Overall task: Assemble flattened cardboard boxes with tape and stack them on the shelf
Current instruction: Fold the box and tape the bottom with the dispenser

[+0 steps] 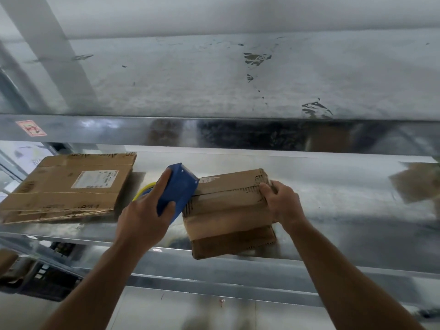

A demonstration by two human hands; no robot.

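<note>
My left fingers [167, 207] round a blue plastic dispenser [181, 186], right fingers [266, 189] round a creased box [228, 206] on shiny steel shelf [333, 186].

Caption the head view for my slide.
Left hand holds blue tape dispenser against cardboard box gripped by right hand.

Left hand [142, 210] grips blue tape dispenser [177, 192] — right hand [278, 201] holds box [228, 206].

I can read nothing for certain: the white label [96, 179] on the flattened cardboard [47, 194] shows only blurred print, its dark lettering [112, 155] is smeared, the red sticker [31, 128] on the shelf beam [214, 132] bears an unclear mark, and the small tag [207, 179] on the box [228, 203] I hold is illegible.
</note>
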